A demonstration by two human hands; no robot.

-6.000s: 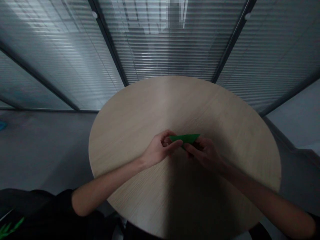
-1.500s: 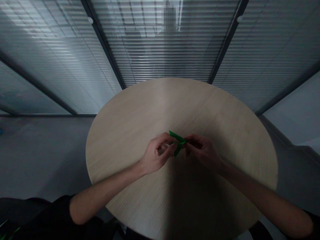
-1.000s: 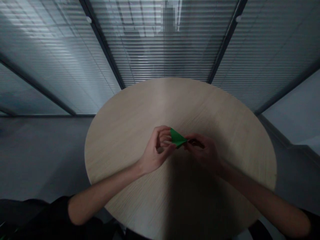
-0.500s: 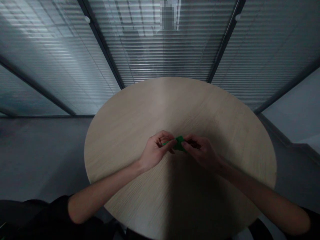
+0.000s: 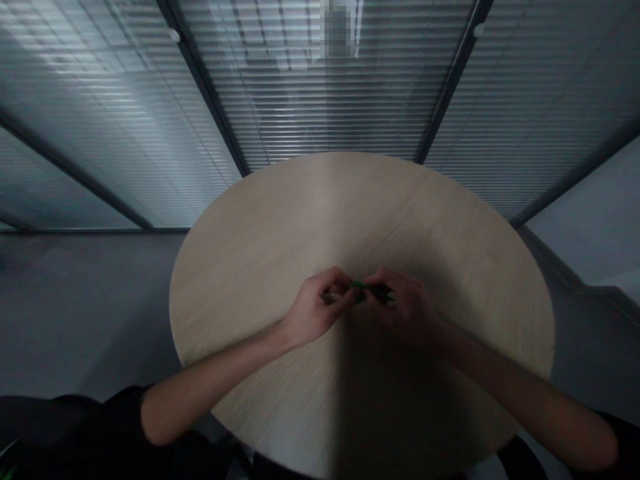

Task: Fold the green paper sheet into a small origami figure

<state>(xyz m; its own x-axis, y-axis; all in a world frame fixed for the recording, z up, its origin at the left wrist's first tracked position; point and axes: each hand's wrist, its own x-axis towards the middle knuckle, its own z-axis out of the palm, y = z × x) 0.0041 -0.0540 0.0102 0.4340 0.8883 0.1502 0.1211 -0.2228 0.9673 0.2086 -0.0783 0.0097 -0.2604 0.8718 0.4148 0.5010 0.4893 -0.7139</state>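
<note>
Over the middle of the round table, both hands meet at a small green piece (image 5: 359, 285), which looks thin and flexible. My left hand (image 5: 320, 303) pinches its left end between thumb and fingers. From the other side, my right hand (image 5: 400, 303) grips it with bent fingers, and a darker green part shows inside that hand. Fingers cover most of the piece, so its full shape cannot be made out.
A round light wood table (image 5: 280, 220) lies beneath the hands, with a dark shadow across its near right part. Behind it stand glass panels with blinds (image 5: 330, 113) and dark frames. Grey floor (image 5: 90, 300) shows at the left.
The green piece shows less of its surface between the hands, and the flat part seen before is now narrow. My left fingertips have shifted slightly right and closed in on it.
</note>
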